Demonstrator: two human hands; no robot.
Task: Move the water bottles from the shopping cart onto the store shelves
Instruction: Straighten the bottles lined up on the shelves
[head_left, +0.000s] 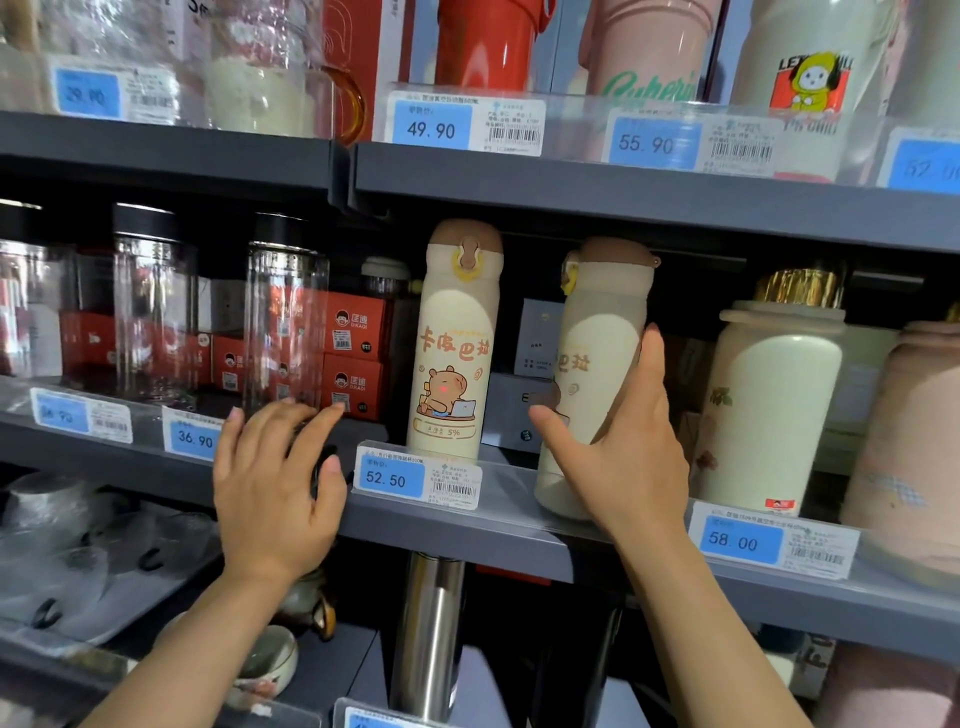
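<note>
filling most of the view is a grey shelf (467, 525) with a clear front rail that carries blue price tags, and it serves as the landmark for everything else. above the grey shelf runs an upper shelf (623, 192) holding a red flask (485, 41) and a pink flask (644, 47). standing on the grey shelf toward its right end is a wide white jar (769, 410) with a gold cap, and a pink container (909, 431) sits further right. toward the grey shelf's left end stand clear glass bottles (283, 332) with dark lids, with red boxes (353, 353) behind them. near the middle of the grey shelf a cream capybara bottle (454, 338) stands upright behind the 52.50 tag (392, 478). just to its right a second cream bottle (597, 364) is tilted, top leaning right, its base low at the front rail of the grey shelf; whether the base rests on the shelf cannot be told. the right hand (618, 447) grips this tilted bottle's lower half, fingers curled round its right side and thumb across the front. the left hand (275, 478) is spread open, fingers relaxed, in front of the grey shelf's edge beside the 36.90 tag (195, 439), holding nothing. below the grey shelf a steel flask (428, 634) stands upright.
</note>
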